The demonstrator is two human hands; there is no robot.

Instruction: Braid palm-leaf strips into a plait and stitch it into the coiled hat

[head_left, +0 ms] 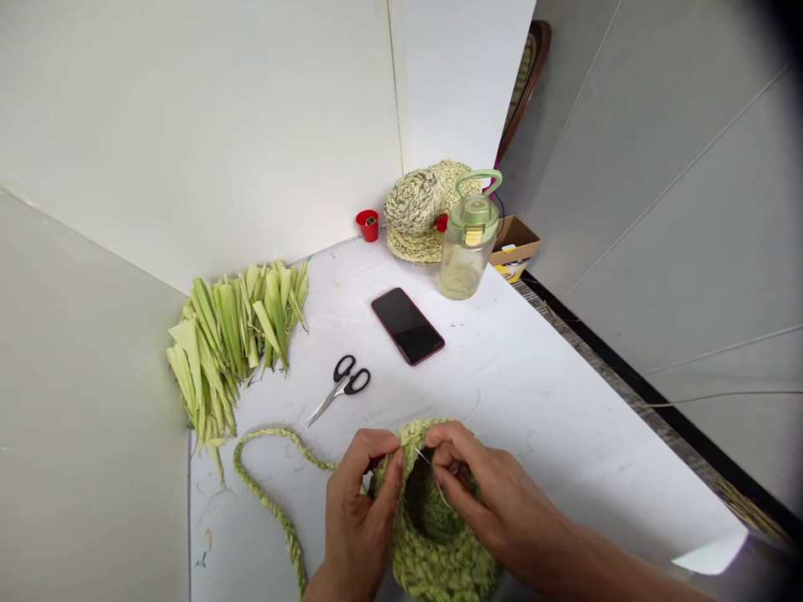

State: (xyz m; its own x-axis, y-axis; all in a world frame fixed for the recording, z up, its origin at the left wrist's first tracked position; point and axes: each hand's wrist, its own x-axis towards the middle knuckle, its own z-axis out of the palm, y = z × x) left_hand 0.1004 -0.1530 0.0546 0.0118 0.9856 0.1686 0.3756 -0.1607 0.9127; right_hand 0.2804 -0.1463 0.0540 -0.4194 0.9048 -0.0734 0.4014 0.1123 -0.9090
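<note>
A round green basket [442, 560] of braided husk stands at the table's near edge, its opening facing up. From its rim a long green braid [269, 497] loops out to the left across the table. My left hand [357, 510] is closed, pinching the braid at the rim between thumb and fingers. My right hand [502, 493] is closed around a thin needle [422, 456], whose tip points at the left side of the rim. A pale thread [443, 495] hangs below the right fingers, over the opening. The fingers hide part of the rim.
Black-handled scissors [342, 386] and a phone [407, 326] lie beyond the basket. Green husks [232, 334] are heaped at the left wall. At the back stand a red cup [367, 226], a woven hat-like piece [417, 205] and a bottle [465, 251]. A cardboard box [518, 242] sits past the right edge.
</note>
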